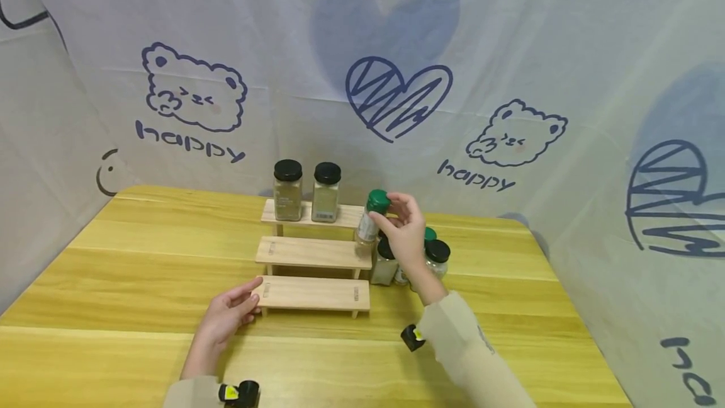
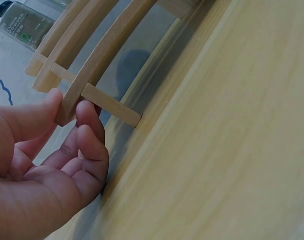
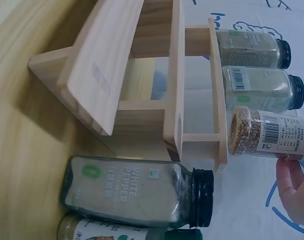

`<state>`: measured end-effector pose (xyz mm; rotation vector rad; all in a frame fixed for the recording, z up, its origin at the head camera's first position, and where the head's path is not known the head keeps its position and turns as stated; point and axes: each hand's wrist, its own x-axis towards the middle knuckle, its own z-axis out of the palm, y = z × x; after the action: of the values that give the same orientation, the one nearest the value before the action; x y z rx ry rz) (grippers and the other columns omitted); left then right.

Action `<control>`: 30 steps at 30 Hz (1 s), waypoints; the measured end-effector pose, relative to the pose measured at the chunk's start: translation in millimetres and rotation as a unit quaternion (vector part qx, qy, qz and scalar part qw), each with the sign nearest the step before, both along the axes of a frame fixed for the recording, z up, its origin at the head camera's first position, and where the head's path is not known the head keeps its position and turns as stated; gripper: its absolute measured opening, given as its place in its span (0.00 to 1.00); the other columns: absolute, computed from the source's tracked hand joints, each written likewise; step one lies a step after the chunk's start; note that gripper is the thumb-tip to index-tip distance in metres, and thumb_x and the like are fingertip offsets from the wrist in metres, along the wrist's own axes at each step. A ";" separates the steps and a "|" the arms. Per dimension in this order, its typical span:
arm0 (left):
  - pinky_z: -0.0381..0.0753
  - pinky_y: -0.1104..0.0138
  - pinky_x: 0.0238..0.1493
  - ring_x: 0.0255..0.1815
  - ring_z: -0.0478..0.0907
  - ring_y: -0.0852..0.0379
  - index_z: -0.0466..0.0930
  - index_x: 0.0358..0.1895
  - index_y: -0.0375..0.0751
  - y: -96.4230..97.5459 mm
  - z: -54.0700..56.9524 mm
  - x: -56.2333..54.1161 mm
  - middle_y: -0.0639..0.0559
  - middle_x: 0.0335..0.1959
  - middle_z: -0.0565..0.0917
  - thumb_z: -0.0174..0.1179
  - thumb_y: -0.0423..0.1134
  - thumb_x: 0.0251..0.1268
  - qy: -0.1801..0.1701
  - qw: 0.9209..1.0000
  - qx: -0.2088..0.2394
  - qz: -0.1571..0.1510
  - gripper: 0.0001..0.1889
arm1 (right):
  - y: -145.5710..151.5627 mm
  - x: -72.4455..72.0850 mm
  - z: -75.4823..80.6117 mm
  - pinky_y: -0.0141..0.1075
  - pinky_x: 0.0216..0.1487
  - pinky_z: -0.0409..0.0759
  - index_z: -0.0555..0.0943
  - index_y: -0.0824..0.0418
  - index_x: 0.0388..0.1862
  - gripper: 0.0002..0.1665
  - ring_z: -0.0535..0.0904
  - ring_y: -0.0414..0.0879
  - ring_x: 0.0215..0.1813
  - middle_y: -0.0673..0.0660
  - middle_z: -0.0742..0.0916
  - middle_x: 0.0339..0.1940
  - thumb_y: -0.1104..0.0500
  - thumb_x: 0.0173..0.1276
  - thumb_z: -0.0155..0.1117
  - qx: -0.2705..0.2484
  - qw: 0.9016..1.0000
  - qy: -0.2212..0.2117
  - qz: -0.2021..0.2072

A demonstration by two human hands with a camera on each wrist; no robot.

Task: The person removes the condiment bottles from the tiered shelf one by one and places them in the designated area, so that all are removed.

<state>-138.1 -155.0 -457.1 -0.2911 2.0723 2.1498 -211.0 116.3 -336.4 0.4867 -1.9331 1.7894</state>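
A three-step wooden shelf rack (image 1: 311, 252) stands on the table. My left hand (image 1: 223, 318) pinches the left end of its lowest step, thumb above and curled fingers below in the left wrist view. My right hand (image 1: 409, 241) holds a spice jar (image 1: 367, 228) by its green cap, near the right end of the top step. In the right wrist view this jar (image 3: 279, 132) shows small light-brown grains behind a white barcode label. Two black-capped spice jars (image 1: 287, 197) stand on the top step, toward its left and middle.
Right of the rack stand several more jars, among them a black-capped white pepper jar (image 3: 122, 190) and a green-capped jar (image 3: 107, 230). A black-capped jar (image 1: 437, 255) stands farther right. A printed cloth (image 1: 283, 49) hangs behind the table (image 1: 141, 257).
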 end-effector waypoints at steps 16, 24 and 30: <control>0.74 0.72 0.32 0.31 0.74 0.62 0.62 0.61 0.33 0.7 1.2 -0.3 0.52 0.39 0.75 0.51 0.29 0.63 -0.004 1.000 0.003 0.003 0.22 | 15.1 23.8 -7.4 0.30 0.39 0.76 0.69 0.78 0.44 0.21 0.75 0.43 0.38 0.71 0.78 0.38 0.78 0.51 0.62 0.003 1.000 -0.016 0.004; 0.74 0.72 0.32 0.31 0.73 0.62 0.63 0.61 0.33 0.3 -0.9 -0.6 0.51 0.43 0.74 0.52 0.31 0.63 -0.007 1.000 0.000 0.004 0.23 | 22.8 30.9 -18.6 0.29 0.38 0.76 0.69 0.78 0.43 0.20 0.75 0.41 0.37 0.70 0.78 0.38 0.78 0.50 0.63 0.004 1.000 -0.027 -0.005; 0.74 0.72 0.31 0.30 0.73 0.62 0.62 0.61 0.31 0.7 -0.8 -1.6 0.52 0.35 0.74 0.51 0.28 0.63 -0.003 1.000 0.012 0.004 0.22 | 33.2 26.9 -42.8 0.29 0.37 0.76 0.69 0.76 0.43 0.22 0.75 0.41 0.38 0.60 0.79 0.39 0.76 0.49 0.65 -0.012 1.000 -0.016 0.010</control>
<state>-139.7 -154.2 -457.9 -0.3033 2.0429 2.1745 -184.1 149.5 -379.2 0.4747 -1.9330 1.8406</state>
